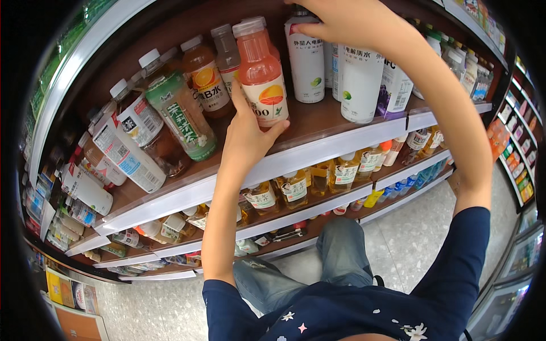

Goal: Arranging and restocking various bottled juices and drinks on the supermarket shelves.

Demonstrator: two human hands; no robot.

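Note:
My left hand (251, 125) is closed around the lower part of a pink juice bottle (261, 72) with a pale cap, which stands upright on the top shelf (307, 121). At the upper edge, my right hand (318, 19) reaches to the top of a white drink bottle (306, 59); its fingertips are partly cut off, so its grip cannot be told. Another white bottle (360, 85) stands to the right, below my right forearm. Left of the pink bottle are an orange drink bottle (207, 81) and a green-labelled tea bottle (181, 115).
Lower shelves hold yellow tea bottles (293, 189) behind white price rails (307, 213). More white and dark bottles crowd the left end. A purple-labelled bottle (392, 91) stands at the right. Further shelving (518, 149) is across the aisle, and the grey tiled floor (409, 238) lies below.

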